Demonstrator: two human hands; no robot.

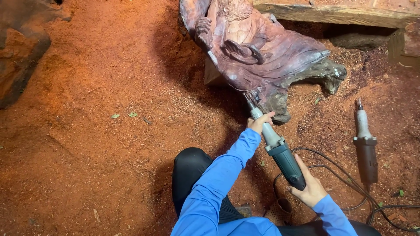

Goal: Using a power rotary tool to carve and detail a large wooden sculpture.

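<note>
Sawdust floor point(109, 144), both hands gripping grinder point(280, 153)

Only 1 view: your head cam, looking steeply down and forward from close above your arms onto the red sawdust-covered floor point(96, 131); no 2nd view overlaps.

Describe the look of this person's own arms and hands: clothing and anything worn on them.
Both arms wear bright blue long sleeves, snug, ending at the wrists. The left hand and right hand are bare: no gloves, and no rings or watch visible. The fabric looks smooth, with slight creases.
</note>
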